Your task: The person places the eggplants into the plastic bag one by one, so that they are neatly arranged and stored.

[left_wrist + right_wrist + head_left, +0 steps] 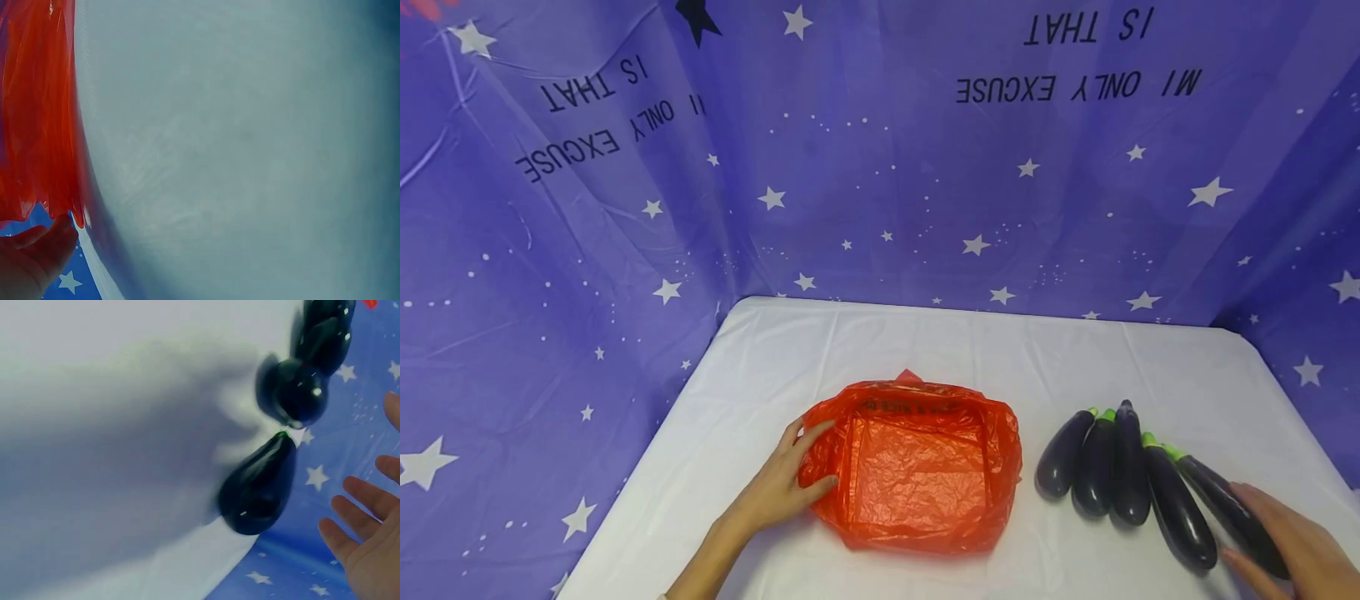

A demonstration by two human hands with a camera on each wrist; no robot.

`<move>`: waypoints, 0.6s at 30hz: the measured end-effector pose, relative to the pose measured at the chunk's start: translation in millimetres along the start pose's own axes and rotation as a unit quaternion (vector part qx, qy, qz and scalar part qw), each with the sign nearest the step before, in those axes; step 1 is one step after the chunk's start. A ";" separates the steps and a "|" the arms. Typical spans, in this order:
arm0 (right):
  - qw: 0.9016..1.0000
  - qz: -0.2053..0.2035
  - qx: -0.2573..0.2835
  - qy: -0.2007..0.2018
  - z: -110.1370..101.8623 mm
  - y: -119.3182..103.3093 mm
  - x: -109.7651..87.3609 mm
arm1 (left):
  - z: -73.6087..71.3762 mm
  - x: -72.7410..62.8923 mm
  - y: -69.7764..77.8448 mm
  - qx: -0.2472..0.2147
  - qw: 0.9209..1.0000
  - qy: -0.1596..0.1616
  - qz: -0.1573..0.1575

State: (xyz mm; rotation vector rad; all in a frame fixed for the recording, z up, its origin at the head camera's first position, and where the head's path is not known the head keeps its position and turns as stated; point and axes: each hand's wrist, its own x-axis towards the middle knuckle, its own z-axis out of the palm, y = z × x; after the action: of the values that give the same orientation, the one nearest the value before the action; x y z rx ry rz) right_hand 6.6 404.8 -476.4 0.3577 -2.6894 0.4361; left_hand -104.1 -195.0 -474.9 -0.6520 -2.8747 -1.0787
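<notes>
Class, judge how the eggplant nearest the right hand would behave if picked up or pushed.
The eggplant looks firm and may hold its shape, being plump and unwrinkled. Its glossy skin might feel slippery. Its rounded sides suggest it could roll if pushed.

L hand [37, 257] & R hand [372, 544] cut off, wrist views; bag [917, 483] txt [887, 407] partly illeg.

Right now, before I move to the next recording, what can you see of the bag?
The bag looks like thin, crinkled, translucent red plastic, with dark lettering near its far rim, too creased to read fully. It sits on the white table, mouth open upward, sides bunched and slumped, a rectangular outline showing at the bottom. The left grip touches its left side. The eggplants lie to its right, apart from it.
</notes>
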 end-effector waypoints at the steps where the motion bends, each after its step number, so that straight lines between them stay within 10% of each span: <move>1: 1.000 0.011 0.004 0.008 1.1 3.2 -1.8 | 0.1 0.4 0.1 0.001 1.000 0.001 -0.001; 10: 0.974 0.222 0.045 -0.014 6.4 19.2 -10.3 | 0.8 2.0 -2.1 -0.008 1.000 -0.001 0.001; 18: 0.947 0.312 0.053 -0.052 14.6 27.7 -14.1 | 1.0 2.3 -3.2 -0.007 1.000 -0.008 0.003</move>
State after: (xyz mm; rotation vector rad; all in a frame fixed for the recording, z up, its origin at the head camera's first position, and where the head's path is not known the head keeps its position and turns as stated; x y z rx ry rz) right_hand 5.8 427.8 -501.9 -0.4775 -2.8448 0.7550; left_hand -107.3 -195.8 -477.3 -0.6741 -2.8792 -1.0991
